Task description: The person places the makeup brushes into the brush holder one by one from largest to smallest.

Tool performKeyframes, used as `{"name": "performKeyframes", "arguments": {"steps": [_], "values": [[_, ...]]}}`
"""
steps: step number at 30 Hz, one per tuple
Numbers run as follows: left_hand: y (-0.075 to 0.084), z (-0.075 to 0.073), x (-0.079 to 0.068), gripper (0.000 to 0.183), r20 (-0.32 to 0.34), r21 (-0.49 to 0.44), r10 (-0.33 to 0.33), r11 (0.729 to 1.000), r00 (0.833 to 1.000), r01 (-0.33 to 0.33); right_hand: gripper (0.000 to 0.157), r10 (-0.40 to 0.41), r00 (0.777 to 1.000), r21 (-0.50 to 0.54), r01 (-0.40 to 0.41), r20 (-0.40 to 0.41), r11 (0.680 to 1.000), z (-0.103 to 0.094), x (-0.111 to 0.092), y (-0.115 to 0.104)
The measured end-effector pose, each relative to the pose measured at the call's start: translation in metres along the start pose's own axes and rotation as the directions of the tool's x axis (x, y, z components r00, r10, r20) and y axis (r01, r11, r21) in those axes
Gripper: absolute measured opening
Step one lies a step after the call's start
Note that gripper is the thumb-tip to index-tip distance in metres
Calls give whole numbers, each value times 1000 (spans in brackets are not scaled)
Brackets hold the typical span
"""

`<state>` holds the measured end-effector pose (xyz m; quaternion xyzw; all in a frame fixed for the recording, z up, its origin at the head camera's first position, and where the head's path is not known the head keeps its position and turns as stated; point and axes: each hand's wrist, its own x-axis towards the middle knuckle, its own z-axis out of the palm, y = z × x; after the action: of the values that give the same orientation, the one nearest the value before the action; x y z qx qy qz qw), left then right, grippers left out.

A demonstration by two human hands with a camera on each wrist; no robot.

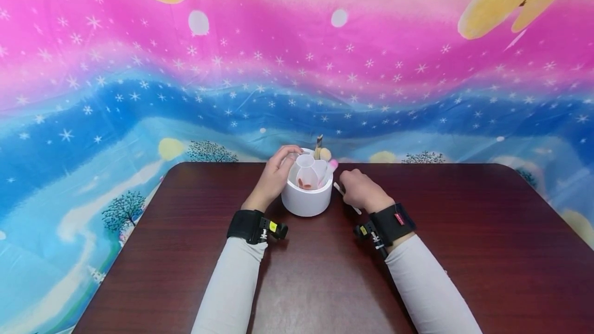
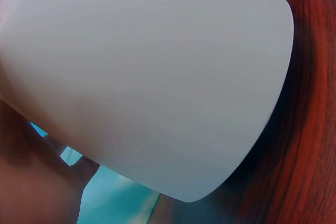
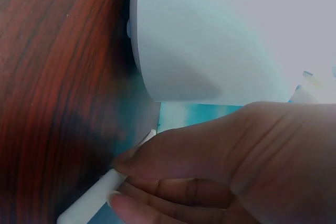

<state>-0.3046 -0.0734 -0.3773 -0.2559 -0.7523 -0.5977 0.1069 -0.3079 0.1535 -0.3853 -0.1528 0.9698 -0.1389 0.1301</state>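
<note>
A white round holder (image 1: 306,202) with several small items in its top stands toward the table's far edge. My left hand (image 1: 274,177) holds its left side, fingers bent over the rim. The left wrist view is mostly filled by the smooth wall of the holder (image 2: 157,77). Just to the right of the holder, my right hand (image 1: 364,189) pinches a slim white stick (image 1: 356,210) between thumb and fingers. Close to the tabletop, the stick (image 3: 89,203) lies slanted in the right wrist view; its middle is hidden by the fingers.
Inside the holder stand a brown-and-tan stick-like item (image 1: 318,144), a round beige tip (image 1: 325,154) and a pink-tipped piece (image 1: 332,164). The dark red wooden table (image 1: 306,282) ends just behind it, against a colourful printed cloth (image 1: 297,76).
</note>
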Motion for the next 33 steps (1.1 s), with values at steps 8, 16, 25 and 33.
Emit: {"name": "performKeyframes", "arguments": {"steps": [8,16,25,33], "values": [[-2,0,0,24,-1,4,3,1000,1000,-3,9,-8,1000,3,8,22,1000,-6,0,2],[-2,1,1,24,-2,10,5,1000,1000,-5,6,-59,998,-10,59,1,998,-13,-1,6],[-1,0,1,25,-2,5,5,1000,1000,-5,10,-190,976,97,200,-109,975,-23,-5,7],[0,1,1,25,-5,4,-6,1000,1000,6,13,-233,950,183,272,-209,945,-30,-8,9]]}}
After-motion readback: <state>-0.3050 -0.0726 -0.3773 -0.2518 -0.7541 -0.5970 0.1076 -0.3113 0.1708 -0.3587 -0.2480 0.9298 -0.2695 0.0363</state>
